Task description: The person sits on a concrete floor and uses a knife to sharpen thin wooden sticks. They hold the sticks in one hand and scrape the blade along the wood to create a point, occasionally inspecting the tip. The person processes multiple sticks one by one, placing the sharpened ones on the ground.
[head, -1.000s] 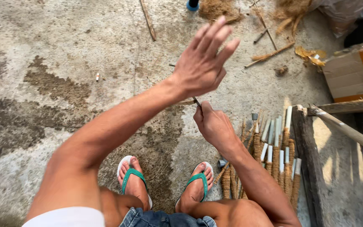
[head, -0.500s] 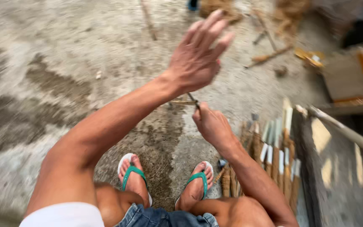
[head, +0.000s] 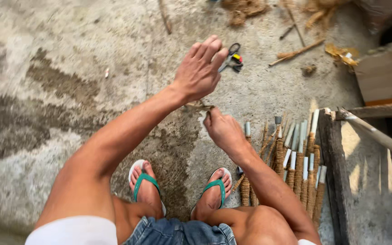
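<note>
Pinching one strip (head: 199, 107), two hands.

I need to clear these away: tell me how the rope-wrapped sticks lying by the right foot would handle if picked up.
The rope-wrapped sticks look thin and straight, so probably stiff and light. The coarse wrapping should give grip rather than slip. They lie loose side by side on the concrete floor, so a handful may roll or fan apart.

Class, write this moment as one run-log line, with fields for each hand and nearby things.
left hand: fingers spread, above thin brown strand | right hand: pinching strand | nearby: row of rope-wrapped sticks, scissors on concrete
</note>
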